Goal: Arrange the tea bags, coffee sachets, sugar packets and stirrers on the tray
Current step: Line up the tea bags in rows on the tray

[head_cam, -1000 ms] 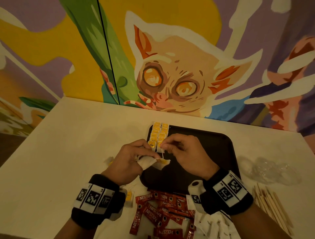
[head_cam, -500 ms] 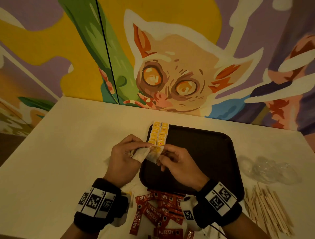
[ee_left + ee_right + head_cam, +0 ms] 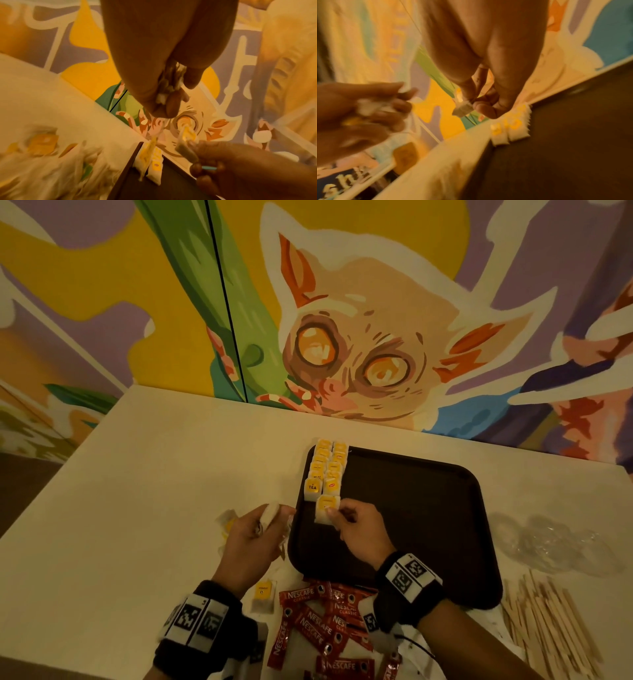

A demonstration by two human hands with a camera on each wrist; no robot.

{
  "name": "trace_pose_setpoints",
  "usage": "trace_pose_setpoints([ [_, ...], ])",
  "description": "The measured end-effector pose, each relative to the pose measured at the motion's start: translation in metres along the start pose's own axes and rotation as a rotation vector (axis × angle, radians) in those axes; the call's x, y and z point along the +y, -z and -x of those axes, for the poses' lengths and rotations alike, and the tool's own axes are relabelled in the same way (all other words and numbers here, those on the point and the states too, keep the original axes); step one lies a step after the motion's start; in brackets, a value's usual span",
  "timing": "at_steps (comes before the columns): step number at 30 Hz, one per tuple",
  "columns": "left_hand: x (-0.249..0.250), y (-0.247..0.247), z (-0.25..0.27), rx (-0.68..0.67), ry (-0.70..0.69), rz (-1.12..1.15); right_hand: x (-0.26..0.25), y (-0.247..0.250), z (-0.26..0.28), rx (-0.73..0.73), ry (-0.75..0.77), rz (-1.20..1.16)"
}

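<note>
A dark tray (image 3: 428, 508) lies on the cream table. Two overlapping rows of yellow-tagged tea bags (image 3: 325, 467) run down its far left edge. My right hand (image 3: 342, 513) pinches one tea bag (image 3: 325, 508) just below the right row, over the tray; in the right wrist view thumb and forefinger pinch its corner (image 3: 462, 109). My left hand (image 3: 270, 518) hovers beside the tray's left rim and grips a bunch of white tea bags (image 3: 270, 511), seen between its fingers (image 3: 171, 83). Red coffee sachets (image 3: 322, 621) lie heaped by the tray's near edge. Wooden stirrers (image 3: 551, 625) lie at the right.
A single tea bag (image 3: 263, 594) lies on the table near my left wrist, and more tea bags (image 3: 227, 522) lie left of my left hand. Crumpled clear plastic (image 3: 555, 546) sits right of the tray. A painted wall rises behind the table's far edge.
My hands have separated: the right one has carried one tea bag onto the tray below the rows, and the left one has drawn back to the left with its bunch.
</note>
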State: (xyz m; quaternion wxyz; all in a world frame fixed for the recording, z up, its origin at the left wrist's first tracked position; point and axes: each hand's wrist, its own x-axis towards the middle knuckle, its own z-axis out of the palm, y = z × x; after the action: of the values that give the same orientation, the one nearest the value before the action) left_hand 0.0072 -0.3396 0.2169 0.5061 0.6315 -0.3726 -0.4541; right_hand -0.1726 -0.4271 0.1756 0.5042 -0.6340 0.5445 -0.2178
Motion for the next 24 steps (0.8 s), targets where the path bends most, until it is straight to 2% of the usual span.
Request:
trace_pose_setpoints([
  [5,-0.007,0.002,0.001,-0.009,0.151,0.123,0.035,-0.001,-0.047,0.066,-0.174,0.151],
  [10,-0.012,0.003,-0.005,0.001,0.230,0.194,0.053,-0.012,-0.081,0.049,-0.291,0.231],
  [15,-0.014,0.000,-0.005,-0.027,0.247,0.188,0.051,-0.021,-0.096,0.076,-0.285,0.262],
  [21,-0.017,-0.001,-0.007,-0.034,0.250,0.169,0.040,-0.019,-0.086,0.234,-0.255,0.279],
  [24,-0.019,-0.002,-0.009,-0.034,0.262,0.163,0.037,-0.020,-0.082,0.188,-0.299,0.223],
])
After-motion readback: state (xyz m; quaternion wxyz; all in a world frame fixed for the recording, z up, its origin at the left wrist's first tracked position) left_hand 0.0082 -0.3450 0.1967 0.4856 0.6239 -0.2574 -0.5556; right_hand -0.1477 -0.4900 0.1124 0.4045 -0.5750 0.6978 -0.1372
